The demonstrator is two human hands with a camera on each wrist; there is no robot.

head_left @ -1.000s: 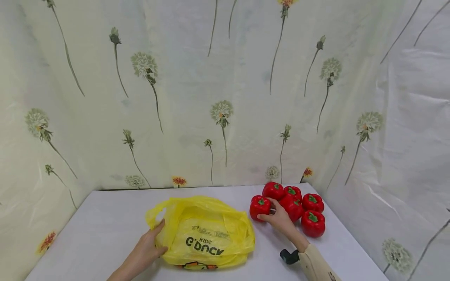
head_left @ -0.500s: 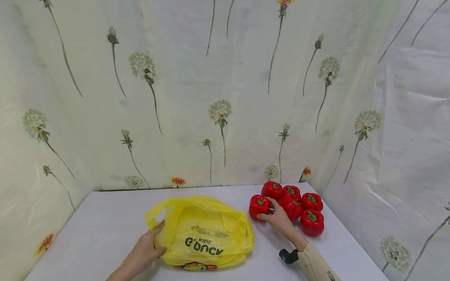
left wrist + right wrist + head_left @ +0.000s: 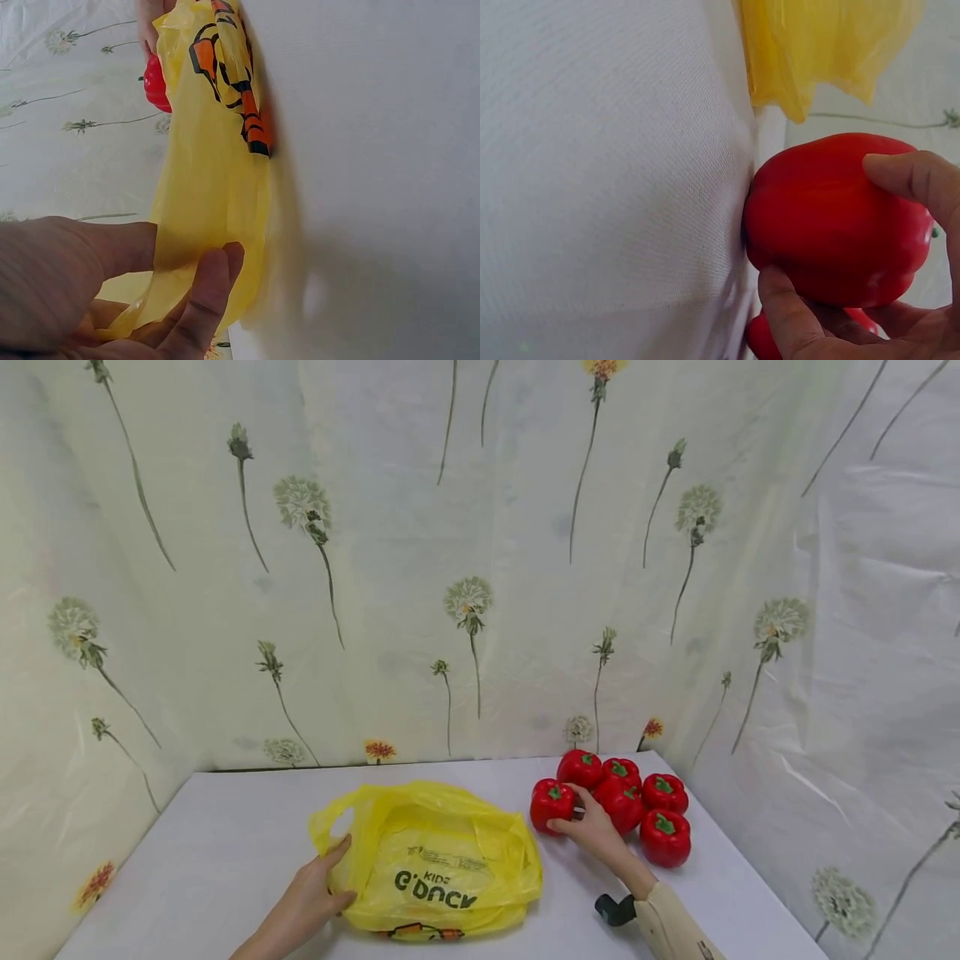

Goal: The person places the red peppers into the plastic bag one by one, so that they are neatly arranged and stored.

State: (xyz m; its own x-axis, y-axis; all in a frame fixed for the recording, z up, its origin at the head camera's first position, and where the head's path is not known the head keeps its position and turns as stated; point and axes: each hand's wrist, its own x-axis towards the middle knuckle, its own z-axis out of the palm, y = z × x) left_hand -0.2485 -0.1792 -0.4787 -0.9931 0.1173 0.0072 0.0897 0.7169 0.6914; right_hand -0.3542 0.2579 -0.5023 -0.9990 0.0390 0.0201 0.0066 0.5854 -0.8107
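A yellow plastic bag (image 3: 435, 868) lies on the white table with its mouth spread and dark lettering on its front. My left hand (image 3: 311, 889) pinches the bag's left edge between thumb and fingers; in the left wrist view the thumb and fingers (image 3: 202, 304) press the thin film. To the right of the bag, my right hand (image 3: 596, 827) grips a red bell pepper (image 3: 551, 806) with a green stem. Seen from the right wrist, thumb and fingers curve around that bell pepper (image 3: 832, 217), which appears to rest on the table.
Several more red bell peppers (image 3: 666, 837) cluster at the table's back right, just beyond my right hand. A dark object (image 3: 615, 910) sits at my right wrist. A flower-printed curtain (image 3: 480, 560) rises behind the white table (image 3: 232, 835).
Both hands keep their holds on the bag and the bell pepper, with no clear movement. Only the head view shifts slightly.
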